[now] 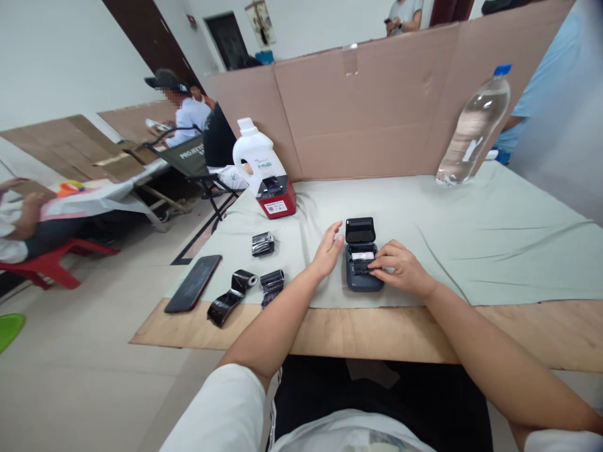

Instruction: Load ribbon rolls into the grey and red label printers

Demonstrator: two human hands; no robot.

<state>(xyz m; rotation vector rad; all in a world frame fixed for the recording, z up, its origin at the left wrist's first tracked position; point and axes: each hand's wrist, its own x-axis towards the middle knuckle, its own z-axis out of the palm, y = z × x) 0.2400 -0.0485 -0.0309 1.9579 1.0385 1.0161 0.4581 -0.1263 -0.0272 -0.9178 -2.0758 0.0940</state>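
The work looks partway through: the small dark machine [362, 285], perhaps a label printer, lies on the cloth [400, 201] over the counter [367, 333], near its front edge and between the two hands, with its lid [360, 230] swung back. A white roll or strip [362, 256] shows inside, so I judge that part to be in place, while a shiny black piece [360, 269] in front of it is where the handling is centred. The right hand [400, 267] has its thumb and fingers bent close together at the right edge of that black piece; whether they grip it or only press on it I cannot tell. The left hand [327, 253] is spread, fingers loosely extended just beside the lid, and appears to hold nothing. Whether the black piece is properly seated cannot be made out, so that step seems unfinished, and the lid is not yet down. Left of the machine lie an upright black roll [262, 244], a second black roll [272, 284] partly behind the left forearm, and a partly unwound black roll [232, 298] near the phone [194, 284]; all three are outside the machine.
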